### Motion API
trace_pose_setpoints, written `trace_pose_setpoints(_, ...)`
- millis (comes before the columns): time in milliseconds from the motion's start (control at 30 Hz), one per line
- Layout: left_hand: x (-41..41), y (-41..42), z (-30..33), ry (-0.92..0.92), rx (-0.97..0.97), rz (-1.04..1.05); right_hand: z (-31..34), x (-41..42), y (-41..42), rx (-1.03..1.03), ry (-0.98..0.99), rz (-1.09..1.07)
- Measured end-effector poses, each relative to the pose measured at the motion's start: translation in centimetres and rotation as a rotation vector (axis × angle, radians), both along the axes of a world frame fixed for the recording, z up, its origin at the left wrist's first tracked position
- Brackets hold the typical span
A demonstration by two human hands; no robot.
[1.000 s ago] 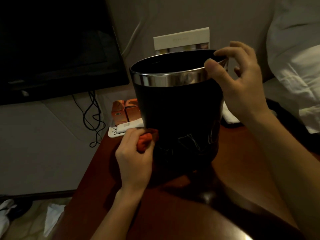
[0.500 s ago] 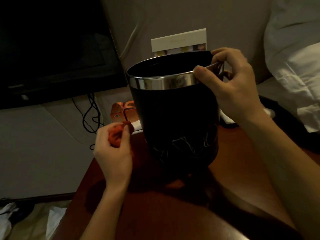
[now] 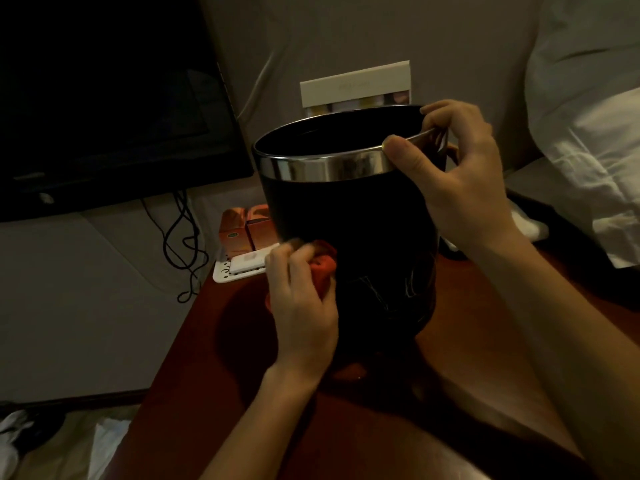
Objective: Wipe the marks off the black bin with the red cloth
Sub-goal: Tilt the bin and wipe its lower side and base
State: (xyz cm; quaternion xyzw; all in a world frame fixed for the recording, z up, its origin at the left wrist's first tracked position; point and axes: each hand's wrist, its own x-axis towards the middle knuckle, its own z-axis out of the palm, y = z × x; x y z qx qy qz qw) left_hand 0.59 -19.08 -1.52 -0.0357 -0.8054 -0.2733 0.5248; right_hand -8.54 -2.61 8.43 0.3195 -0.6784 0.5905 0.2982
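You are working in a dim room, at a reddish-brown wooden table (image 3: 214,375) pushed up to a pale wall, with a dark screen (image 3: 104,98) off to the left, white bedding (image 3: 588,133) to the right and loose black cables (image 3: 180,244) hanging beside the table's edge. The black bin (image 3: 353,244) stands upright in the middle of the table, its polished metal rim (image 3: 322,166) catching what little light there is. Your right hand (image 3: 453,181) is closed over that rim, thumb on the outside and fingers hooked inside, steadying it. Your left hand (image 3: 301,299) is bunched around the red cloth (image 3: 323,268), pressing it against the bin's lower left side. The pale scratchy marks (image 3: 388,289) lie lower down and to the right of the cloth, near it but not under it, so I judge they are not yet wiped. The risk from here is that you rub the wrong patch in this gloom and leave the marks; a hard sideways push low on the bin could also tip or slide it if your rim grip loosens. Behind the bin a small white tray (image 3: 225,271) with orange boxes (image 3: 246,226) sits close enough to be knocked, and a pale card (image 3: 356,84) stands at the wall.
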Motion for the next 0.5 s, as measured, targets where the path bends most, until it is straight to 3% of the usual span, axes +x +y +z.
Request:
trace_pose_setpoints(100,0.1,-0.8,1.1,0.01,-0.032,-0.001,-0.1,0.1,0.0,0.015,0.008,-0.015)
trace_pose_setpoints(267,-1.0,-0.5,7.0,0.175,-0.064,0.053,-0.1,0.2,-0.1,0.025,0.013,-0.031)
trace_pose_setpoints(500,0.1,-0.3,0.5,0.038,-0.41,0.032,-0.2,0.1,0.0,0.034,0.016,-0.037)
